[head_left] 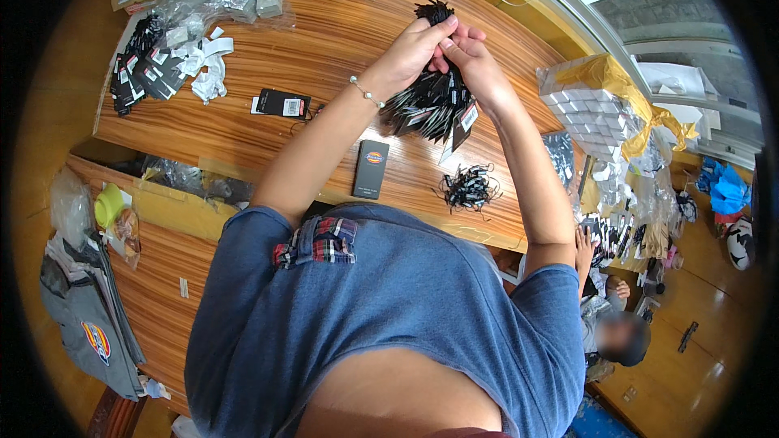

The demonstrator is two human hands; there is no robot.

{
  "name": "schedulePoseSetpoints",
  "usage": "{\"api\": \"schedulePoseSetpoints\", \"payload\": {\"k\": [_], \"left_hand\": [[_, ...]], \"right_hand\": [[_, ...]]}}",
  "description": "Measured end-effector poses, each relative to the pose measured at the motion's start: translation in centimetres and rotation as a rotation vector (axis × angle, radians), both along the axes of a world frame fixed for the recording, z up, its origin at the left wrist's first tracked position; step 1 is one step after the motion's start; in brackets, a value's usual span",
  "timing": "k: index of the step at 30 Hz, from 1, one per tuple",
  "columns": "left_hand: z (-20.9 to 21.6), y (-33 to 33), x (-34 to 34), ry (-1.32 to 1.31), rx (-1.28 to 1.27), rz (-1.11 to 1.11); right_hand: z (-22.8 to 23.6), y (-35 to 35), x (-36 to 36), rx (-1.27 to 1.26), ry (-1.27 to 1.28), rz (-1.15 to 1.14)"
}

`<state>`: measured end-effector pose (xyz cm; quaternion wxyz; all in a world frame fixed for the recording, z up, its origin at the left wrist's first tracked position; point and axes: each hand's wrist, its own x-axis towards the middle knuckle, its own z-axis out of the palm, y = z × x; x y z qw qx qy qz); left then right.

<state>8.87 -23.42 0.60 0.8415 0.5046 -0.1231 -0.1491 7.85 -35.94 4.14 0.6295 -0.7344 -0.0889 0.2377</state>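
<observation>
Firstly, one table (341,40), wood-striped, bearing everything listed below. One stack of small white boxes (578,109), wrapped in clear film and yellow tape, at the table's right side, apart from the hands. One bunch of black tags (423,109), near the far middle of the table: long axis running from the grip back toward the wearer, narrow at the neck, fanned at the near end, tags hanging below both hands. Left hand (414,47): closed about the neck, from the bunch's left. Right hand (479,73): at the same neck from the right, thumb meeting the left fingertips; what it pinches, if anything, cannot be told. Neither hand is clearly nearer. One heap of black cords (471,188), nearer the wearer, apart from the fan. One black card (371,169), left of the heap. One tuft of cord ends (434,10), beyond the fingers.
</observation>
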Motion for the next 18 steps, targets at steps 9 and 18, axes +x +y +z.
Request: {"api": "schedulePoseSetpoints", "payload": {"k": [9,18], "left_hand": [[1.9,-0.2,-1.1,-0.284,0.099,-0.006],[2.2,-0.2,0.9,-0.468,0.1,0.108]], "right_hand": [[-0.3,-1.2,-1.4,-0.001,-0.184,-0.018],[0.0,-2.4,-2.8,-0.553,-0.779,-0.289]]}}
